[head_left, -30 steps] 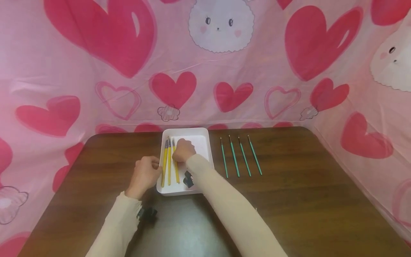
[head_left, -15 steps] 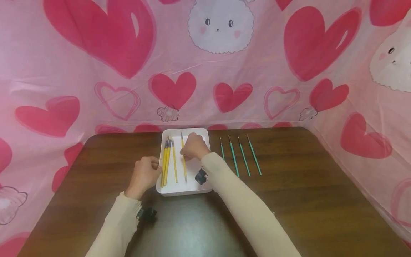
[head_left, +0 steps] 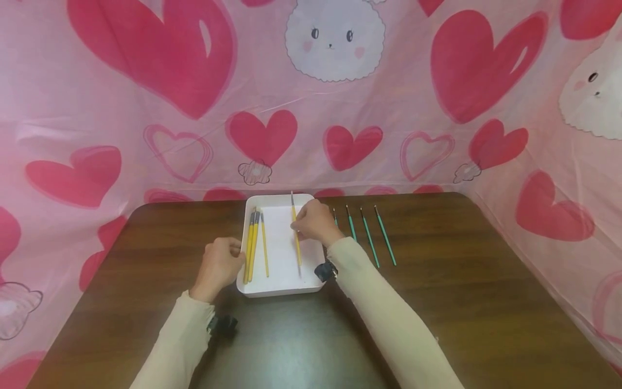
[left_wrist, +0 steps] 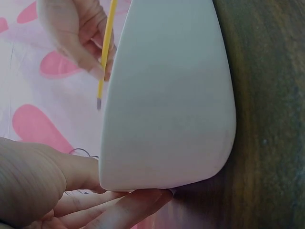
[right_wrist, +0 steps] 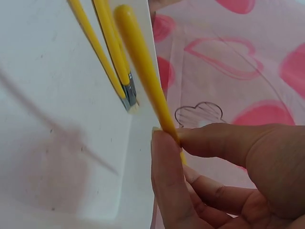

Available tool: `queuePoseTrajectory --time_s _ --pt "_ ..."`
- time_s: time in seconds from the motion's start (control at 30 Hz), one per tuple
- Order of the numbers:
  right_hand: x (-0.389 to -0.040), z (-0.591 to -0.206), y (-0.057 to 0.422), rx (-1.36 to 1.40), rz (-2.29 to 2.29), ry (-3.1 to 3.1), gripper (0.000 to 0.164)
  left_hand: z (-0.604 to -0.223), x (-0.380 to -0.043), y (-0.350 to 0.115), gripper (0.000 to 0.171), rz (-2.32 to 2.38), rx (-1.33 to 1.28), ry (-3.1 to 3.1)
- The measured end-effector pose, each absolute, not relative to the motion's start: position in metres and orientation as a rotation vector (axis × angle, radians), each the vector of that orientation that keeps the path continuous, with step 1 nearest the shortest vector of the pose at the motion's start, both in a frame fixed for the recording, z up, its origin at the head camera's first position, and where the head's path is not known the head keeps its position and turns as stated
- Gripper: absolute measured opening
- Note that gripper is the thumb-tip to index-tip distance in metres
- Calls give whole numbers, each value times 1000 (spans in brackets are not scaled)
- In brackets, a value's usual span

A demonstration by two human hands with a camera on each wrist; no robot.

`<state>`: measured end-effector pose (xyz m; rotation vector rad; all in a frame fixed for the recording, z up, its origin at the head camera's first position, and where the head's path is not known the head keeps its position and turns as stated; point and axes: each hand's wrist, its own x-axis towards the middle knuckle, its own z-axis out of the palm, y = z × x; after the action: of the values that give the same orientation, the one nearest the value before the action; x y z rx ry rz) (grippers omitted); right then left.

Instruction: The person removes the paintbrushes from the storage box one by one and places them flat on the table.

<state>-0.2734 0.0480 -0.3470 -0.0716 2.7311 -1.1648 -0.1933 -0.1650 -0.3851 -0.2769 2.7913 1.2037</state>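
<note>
- Yellow brush [head_left: 298,246]: raised above the floor of the white tray [head_left: 282,254], toward the tray's right side. Its long axis runs away from the person, nearly in line with the tray's length. The far end shows at the level of the tray's far rim. In the right wrist view, a rounded handle end faces the camera.
- Right hand [head_left: 315,219]: pinches the yellow brush between thumb and fingers. The brush lies on the hand's left side, crossing the fingertips; this hand is the nearer, the other being well apart from it.
- Left hand [head_left: 218,265]: holds the tray's left wall, with the thumb at the rim and the fingers along the outer face, as the left wrist view shows.
- Three resting brushes [head_left: 254,248]: yellow-handled, inside the tray along its left side, bristles away from the person. Two lie close together against the wall; the thinner third lies just beside them.
- Four teal tools [head_left: 369,237]: laid side by side to the right of the tray, also pointing away from the person. The right hand partly hides those nearest the tray.
- Table [head_left: 461,275]: brown, wood-grained, with a sheen near the person's side.
- Hanging cloth [head_left: 311,97]: pink, printed with hearts and white animal faces, enclosing the far side and both flanks of the table.
</note>
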Motion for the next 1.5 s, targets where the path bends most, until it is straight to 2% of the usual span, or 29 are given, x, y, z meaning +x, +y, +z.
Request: queuePoseTrajectory --time_s 0.73,1.5 --pt "-263 -352 121 -5 -1390 2612 29 -388 -192 -162 38 1175 -244 2805" --pt "-269 -346 165 86 -1388 2595 34 -385 -192 -164 39 1145 -222 2849"
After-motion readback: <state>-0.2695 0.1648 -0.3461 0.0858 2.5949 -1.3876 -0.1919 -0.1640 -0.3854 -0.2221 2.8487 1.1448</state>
